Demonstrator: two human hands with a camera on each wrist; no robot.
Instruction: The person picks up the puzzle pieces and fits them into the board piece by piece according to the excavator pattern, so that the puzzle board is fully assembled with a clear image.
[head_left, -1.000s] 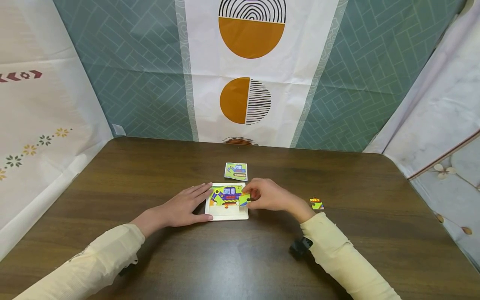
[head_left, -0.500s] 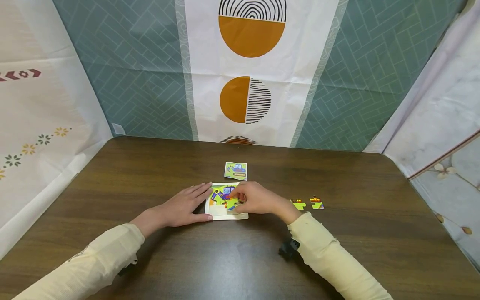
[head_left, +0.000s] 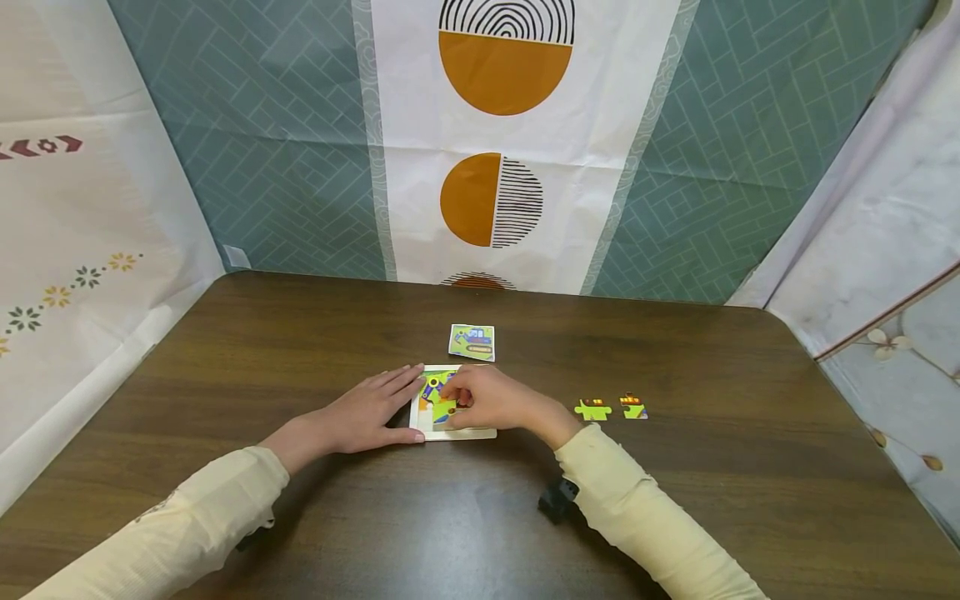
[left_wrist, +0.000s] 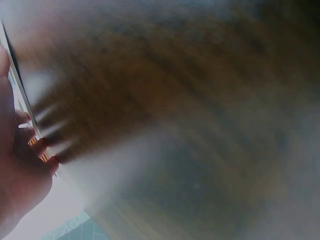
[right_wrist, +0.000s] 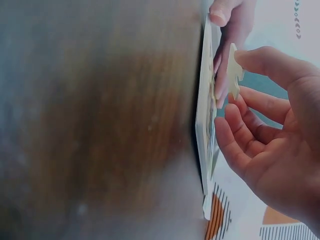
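Observation:
A white-rimmed puzzle tray lies on the table, its upper part filled with a digger picture. My left hand rests along the tray's left edge, fingers straight and the thumb near the lower corner. Over the tray's lower left part, my right hand pinches a green puzzle piece between thumb and fingers. In the right wrist view this puzzle piece is tilted up, apart from the tray. My right hand covers the tray's right part. The left wrist view catches only part of my left hand at its edge.
Two loose puzzle pieces lie right of the tray: a green one and another with red and yellow. Behind the tray is a picture card of the digger. Patterned cloth hangs beyond the brown table.
My right hand has carried the puzzle piece leftward and slightly down, from the tray's right edge to its lower left. The nearer loose piece has come into view. My left hand stays put.

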